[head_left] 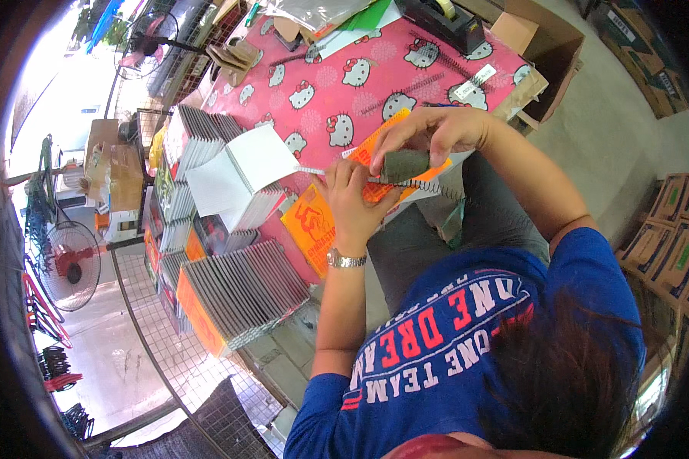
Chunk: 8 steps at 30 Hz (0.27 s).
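Observation:
A notebook with an orange cover point(308, 229) lies open at the table's near edge, partly hidden by my hands. My left hand point(354, 205), with a metal watch at the wrist, is closed on it, fingers curled over the bound edge. A black spiral coil point(436, 188) runs along that edge, its loose end sticking out to the right over my lap. In my right hand point(439, 135) a dark grey-green block point(406, 166) is held between thumb and fingers, against the coil. Whether the block is soft or hard I cannot tell.
Left of my hands stand stacks of spiral-bound notebooks point(241, 287) and white page blocks point(241, 180). The pink patterned tabletop point(314, 126) holds loose coils point(402, 93) and a black tape dispenser point(445, 24). An open carton point(547, 57) stands beyond its right corner.

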Available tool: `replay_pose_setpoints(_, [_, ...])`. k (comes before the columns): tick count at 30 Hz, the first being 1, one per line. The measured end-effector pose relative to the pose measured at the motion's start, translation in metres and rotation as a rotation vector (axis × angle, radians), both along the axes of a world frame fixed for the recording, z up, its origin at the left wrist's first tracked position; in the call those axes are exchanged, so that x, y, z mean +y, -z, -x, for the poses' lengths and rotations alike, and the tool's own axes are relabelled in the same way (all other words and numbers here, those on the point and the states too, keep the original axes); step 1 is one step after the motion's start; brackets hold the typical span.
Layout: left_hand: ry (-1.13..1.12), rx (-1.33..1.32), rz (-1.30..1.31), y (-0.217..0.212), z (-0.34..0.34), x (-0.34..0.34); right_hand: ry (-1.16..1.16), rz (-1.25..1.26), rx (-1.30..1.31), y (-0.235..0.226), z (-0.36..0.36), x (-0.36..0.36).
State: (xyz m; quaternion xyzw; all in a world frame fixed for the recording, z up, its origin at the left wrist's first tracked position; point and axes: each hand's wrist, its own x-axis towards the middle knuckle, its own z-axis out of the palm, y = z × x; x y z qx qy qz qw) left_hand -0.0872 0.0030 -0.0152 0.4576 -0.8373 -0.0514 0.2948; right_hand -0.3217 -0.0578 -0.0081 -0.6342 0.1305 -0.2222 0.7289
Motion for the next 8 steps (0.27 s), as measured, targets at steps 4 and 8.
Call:
replay_pose_setpoints(4, [-0.031,0.044,-0.014,-0.005,0.004,0.004,0.068,0.015,0.231,0.004,-0.008,-0.002])
replay_pose_setpoints(8, [-0.046,-0.002,0.019,-0.012,-0.012,-0.008,-0.045,-0.161,-0.293,0.004,-0.016,-0.008])
